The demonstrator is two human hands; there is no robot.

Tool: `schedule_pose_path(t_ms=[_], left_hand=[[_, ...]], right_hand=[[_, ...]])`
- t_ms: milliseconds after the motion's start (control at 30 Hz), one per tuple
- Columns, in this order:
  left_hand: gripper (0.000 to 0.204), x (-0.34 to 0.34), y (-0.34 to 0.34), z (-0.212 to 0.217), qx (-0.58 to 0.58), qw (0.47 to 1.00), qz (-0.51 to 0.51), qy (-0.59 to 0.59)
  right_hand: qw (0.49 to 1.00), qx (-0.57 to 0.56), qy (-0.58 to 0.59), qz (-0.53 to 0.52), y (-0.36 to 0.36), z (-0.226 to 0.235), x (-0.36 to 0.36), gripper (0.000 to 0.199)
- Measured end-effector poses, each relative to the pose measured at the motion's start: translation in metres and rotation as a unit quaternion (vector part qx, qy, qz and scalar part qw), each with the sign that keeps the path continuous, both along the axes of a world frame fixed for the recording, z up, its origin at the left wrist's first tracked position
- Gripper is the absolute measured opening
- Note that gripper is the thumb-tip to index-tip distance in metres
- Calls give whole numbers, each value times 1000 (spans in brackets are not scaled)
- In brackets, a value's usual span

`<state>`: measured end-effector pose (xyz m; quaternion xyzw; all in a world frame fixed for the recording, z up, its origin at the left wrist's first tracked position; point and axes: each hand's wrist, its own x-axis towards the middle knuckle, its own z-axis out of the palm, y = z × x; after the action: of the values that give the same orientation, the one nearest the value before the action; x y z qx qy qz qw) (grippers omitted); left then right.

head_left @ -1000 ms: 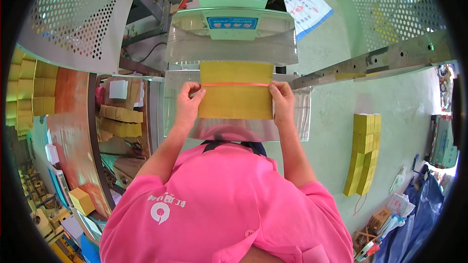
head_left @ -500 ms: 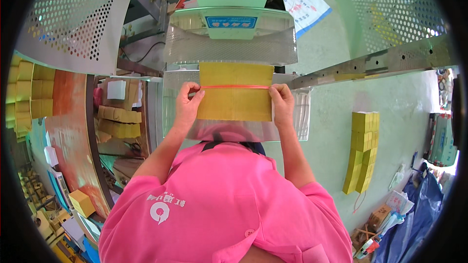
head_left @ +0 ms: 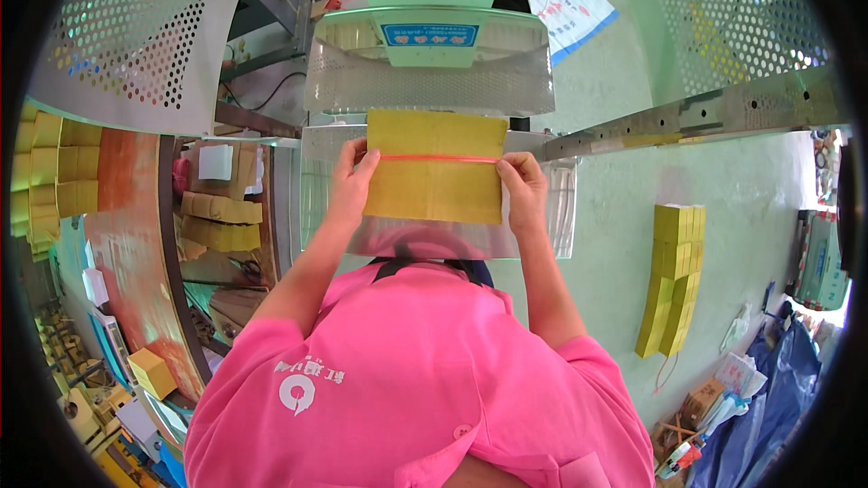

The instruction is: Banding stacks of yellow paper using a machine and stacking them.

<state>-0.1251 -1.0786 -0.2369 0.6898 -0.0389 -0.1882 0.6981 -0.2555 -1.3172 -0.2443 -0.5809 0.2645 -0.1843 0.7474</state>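
A rectangular block of yellow paper (head_left: pixel 434 194) lies on the shiny metal shelf (head_left: pixel 562 217) of a machine in front of me. Across its middle runs a thin red string (head_left: pixel 438 159), taut from side to side. My left hand (head_left: pixel 350 188) is closed at the block's left edge, its thumb over the string's end. At the right edge my right hand (head_left: pixel 526 192) pinches the string's other end between thumb and fingers. Both hands touch the paper's sides. The underside of the block is hidden.
A metal guard (head_left: pixel 429 86) rises behind the shelf, and a steel rail (head_left: pixel 705 108) slants off to the right. Bundled yellow paper blocks (head_left: pixel 671 280) stand on the floor at right. At left is a reddish-brown table (head_left: pixel 136 262) with more yellow stacks (head_left: pixel 77 172).
The left hand has turned slightly, its thumb moving up onto the string. The paper block has shifted a little up and left in view. The right hand keeps its pinch.
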Motion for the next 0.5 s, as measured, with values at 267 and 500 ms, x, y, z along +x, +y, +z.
schedule_pose_path(t_ms=[267, 500], left_hand=[[27, -2, -5, -1, -43, 996, 26, 80], [30, 25, 15, -27, -110, 969, 28, 221]], right_hand=[[999, 27, -14, -10, -4, -17, -9, 5], [992, 58, 115, -17, 0, -7, 8, 19]])
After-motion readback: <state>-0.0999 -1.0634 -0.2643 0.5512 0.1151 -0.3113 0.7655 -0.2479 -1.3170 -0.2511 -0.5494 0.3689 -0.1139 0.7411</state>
